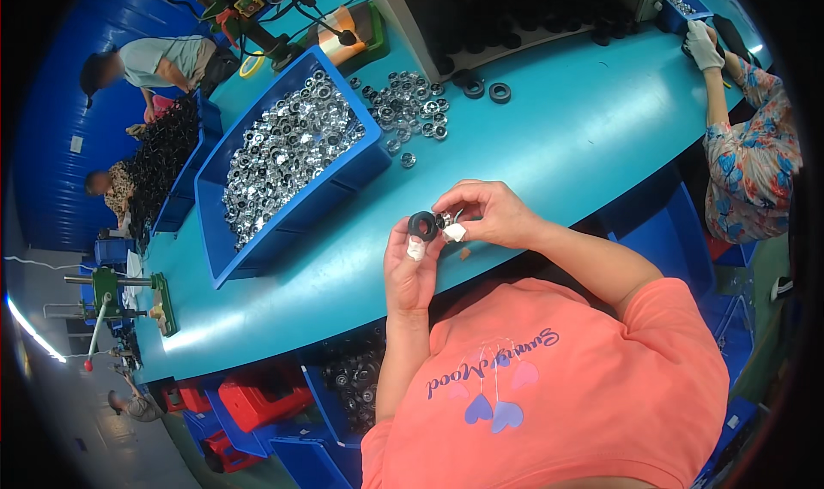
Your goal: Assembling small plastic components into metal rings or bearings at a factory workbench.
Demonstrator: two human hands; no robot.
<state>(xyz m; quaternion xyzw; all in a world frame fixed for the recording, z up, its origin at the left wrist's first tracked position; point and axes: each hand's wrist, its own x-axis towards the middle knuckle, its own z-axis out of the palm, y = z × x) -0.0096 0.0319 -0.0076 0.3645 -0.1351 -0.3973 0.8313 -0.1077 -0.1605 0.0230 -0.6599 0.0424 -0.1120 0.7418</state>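
Note:
My left hand is closed around a black ring, held upright near the table's front edge. Close beside it, the fingers of my right hand pinch a small shiny silver wheel-like part. The two pieces are side by side, and I cannot tell whether they touch. White wrapping covers a fingertip on each hand. Ahead and to the left stands a blue bin heaped with silver parts. More loose silver parts lie on the table beyond my hands.
Black rings lie by an open-fronted metal cabinet holding many more. A green machine stands at the back left, a green press at the far left. A gloved co-worker sits at right. Red stools are below the table.

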